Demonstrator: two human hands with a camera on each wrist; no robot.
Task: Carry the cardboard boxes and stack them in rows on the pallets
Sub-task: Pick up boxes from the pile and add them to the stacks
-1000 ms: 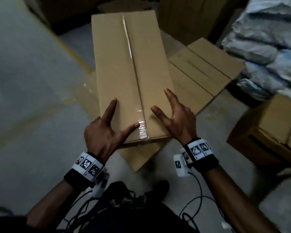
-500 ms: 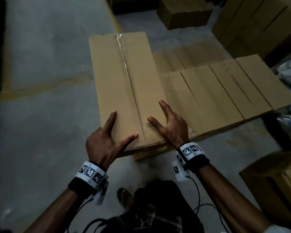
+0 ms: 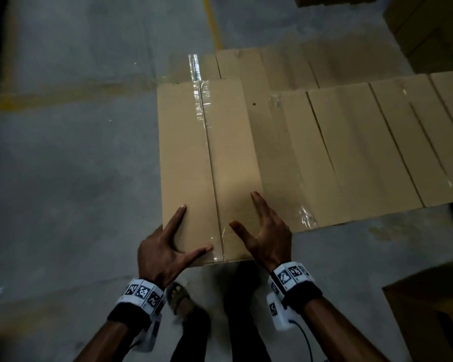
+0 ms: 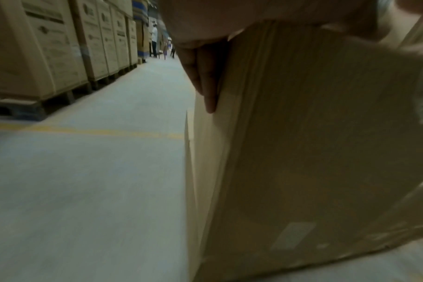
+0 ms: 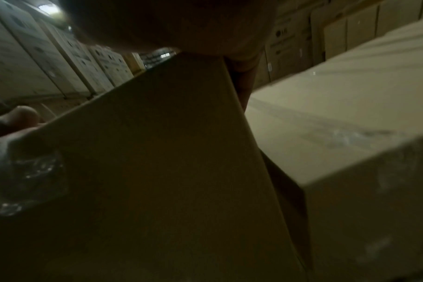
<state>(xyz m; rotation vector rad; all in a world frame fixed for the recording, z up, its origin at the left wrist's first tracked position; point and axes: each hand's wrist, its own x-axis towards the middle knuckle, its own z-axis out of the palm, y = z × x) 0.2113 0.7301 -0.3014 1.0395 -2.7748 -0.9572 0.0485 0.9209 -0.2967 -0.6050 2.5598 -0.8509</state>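
Where it sat higher and clear a second ago, the cardboard box (image 3: 209, 163) now rides just beside the stacked row (image 3: 356, 142), left hand (image 3: 162, 252) and right hand (image 3: 267, 236) clamped on its near corners. Left wrist: fingers (image 4: 205, 76) down its side, concrete floor (image 4: 85, 181), palletised cartons (image 4: 48, 47). Right wrist: thumb (image 5: 19, 116) on top.

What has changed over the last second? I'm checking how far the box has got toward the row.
The carried box has come down beside the row of boxes, its right side now close against the nearest one; a second ago it was up in front, clear of them. The left hand and right hand grip its near corners as before, thumbs on top.
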